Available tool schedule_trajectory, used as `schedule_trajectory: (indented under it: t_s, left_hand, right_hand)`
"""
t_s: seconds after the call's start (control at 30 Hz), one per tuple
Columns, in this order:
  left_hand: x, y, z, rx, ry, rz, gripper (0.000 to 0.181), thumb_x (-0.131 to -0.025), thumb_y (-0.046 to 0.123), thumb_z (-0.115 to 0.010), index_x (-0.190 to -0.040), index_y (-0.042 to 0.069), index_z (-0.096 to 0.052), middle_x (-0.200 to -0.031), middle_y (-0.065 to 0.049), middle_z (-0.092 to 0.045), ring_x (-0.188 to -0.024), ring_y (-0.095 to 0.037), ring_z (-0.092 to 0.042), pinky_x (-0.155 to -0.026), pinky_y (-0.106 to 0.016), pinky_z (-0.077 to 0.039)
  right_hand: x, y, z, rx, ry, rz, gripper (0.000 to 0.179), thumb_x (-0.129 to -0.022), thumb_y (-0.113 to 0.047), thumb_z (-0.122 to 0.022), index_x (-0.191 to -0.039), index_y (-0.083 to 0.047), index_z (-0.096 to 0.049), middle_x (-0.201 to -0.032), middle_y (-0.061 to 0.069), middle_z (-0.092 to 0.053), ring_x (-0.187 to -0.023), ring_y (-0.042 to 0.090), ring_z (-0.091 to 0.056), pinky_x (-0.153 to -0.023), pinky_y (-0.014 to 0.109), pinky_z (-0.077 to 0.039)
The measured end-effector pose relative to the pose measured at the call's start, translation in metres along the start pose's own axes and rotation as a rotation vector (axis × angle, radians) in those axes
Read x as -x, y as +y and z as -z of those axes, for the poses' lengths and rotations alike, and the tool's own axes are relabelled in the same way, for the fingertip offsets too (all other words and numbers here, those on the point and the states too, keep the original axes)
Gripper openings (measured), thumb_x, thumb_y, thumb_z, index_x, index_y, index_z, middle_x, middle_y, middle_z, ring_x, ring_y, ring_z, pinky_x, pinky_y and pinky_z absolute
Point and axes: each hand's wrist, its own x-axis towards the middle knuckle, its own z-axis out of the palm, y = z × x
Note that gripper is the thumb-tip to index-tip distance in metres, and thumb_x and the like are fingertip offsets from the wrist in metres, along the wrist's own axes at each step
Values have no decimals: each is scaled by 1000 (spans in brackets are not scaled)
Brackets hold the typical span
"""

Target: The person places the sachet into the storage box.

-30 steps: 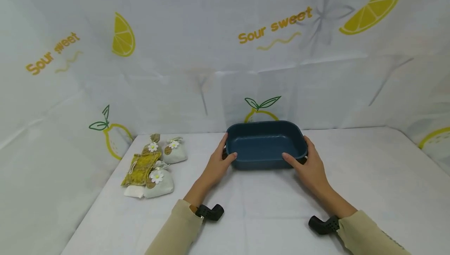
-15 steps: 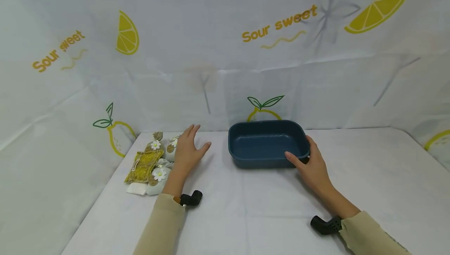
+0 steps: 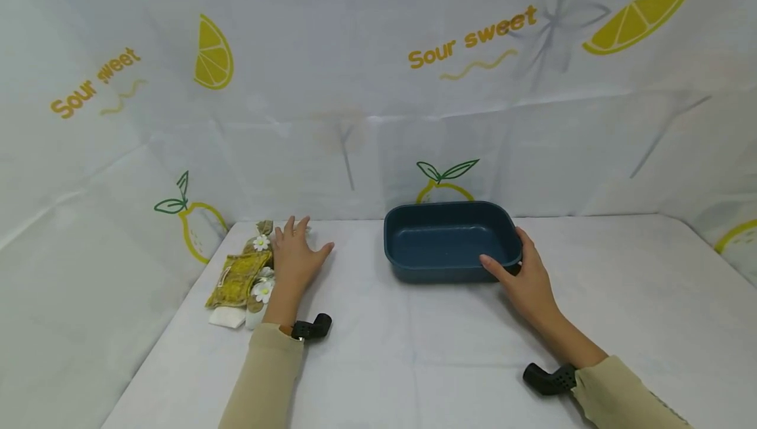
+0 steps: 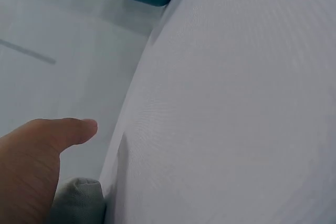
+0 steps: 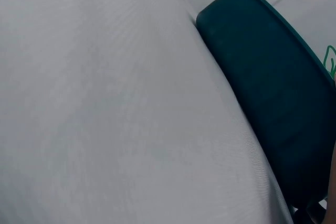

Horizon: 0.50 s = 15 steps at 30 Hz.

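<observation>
In the head view my right hand [image 3: 529, 278] holds the right end of a deep blue rectangular baking dish [image 3: 452, 274], thumb over the near rim and fingers at the side. My left hand [image 3: 294, 255] hovers with spread fingers over the small cloth sachets at the left. It largely hides the pale back sachet, which shows in the left wrist view as a grey-green pouch [image 4: 79, 203] under the thumb. Beside it are a mustard-yellow square sachet [image 3: 236, 281], a brown pouch with a white flower [image 3: 261, 243] and a pale pouch [image 3: 255, 317], partly covered by my left wrist.
A small white packet [image 3: 227, 316] lies at the near side of the yellow sachet. Behind the table, a white lemon-print cloth [image 3: 296, 166] hangs as a wall. The white table surface [image 3: 367, 324] stretches between hands and dish.
My left hand has let go of the dish's left end and moved left to the sachets. My right hand keeps its grip, and the dish stands in about the same place.
</observation>
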Motion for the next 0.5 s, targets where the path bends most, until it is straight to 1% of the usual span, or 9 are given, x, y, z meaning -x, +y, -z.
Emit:
schedule_trajectory:
  t_s: [0.1,0.17,0.27,0.37,0.43,0.5]
  left_hand:
    - [0,-3,1,-1,-22,28,85,-88,49,-73,-157,14,-37,-166,-21,-24,-148,-54,-26,-115,-72,-30]
    - [0,-4,2,-20,-43,29,85,-88,50,-72,-157,14,-37,-164,-21,-28,-144,-53,-34,-112,-70,-35]
    - [1,-5,4,-67,-81,4,85,-88,53,-71,-156,15,-38,-161,-20,-36,-139,-53,-41,-108,-68,-40]
    - [2,-5,5,-114,-116,-38,87,-87,60,-69,-156,17,-39,-157,-18,-44,-135,-51,-45,-105,-65,-43]
    - [1,-6,6,-116,-147,-62,90,-85,64,-70,-156,18,-40,-157,-17,-45,-135,-50,-45,-104,-65,-43]
    - [0,-7,7,-97,-188,-92,92,-82,65,-72,-156,19,-41,-157,-18,-43,-137,-51,-44,-105,-66,-43]
  right_hand:
    - [0,0,0,1,-2,1,99,-94,-45,-69,-163,-5,-10,-166,25,-20,-151,47,-25,-115,70,-29]
    - [0,-1,-1,1,0,3,99,-94,-45,-69,-162,-5,-10,-166,25,-21,-152,47,-25,-115,70,-29]
    - [-1,0,-1,2,0,3,100,-93,-45,-69,-163,-5,-10,-166,25,-20,-152,47,-24,-116,70,-27]
    - [-1,0,-1,3,0,3,100,-93,-45,-69,-163,-5,-10,-166,25,-20,-152,47,-23,-116,70,-26]
    - [-1,1,-1,6,2,0,100,-93,-46,-69,-163,-6,-10,-166,26,-20,-152,47,-23,-117,70,-26]
    - [-2,1,0,8,4,-3,100,-93,-46,-69,-163,-6,-10,-166,25,-21,-152,47,-23,-117,70,-26]
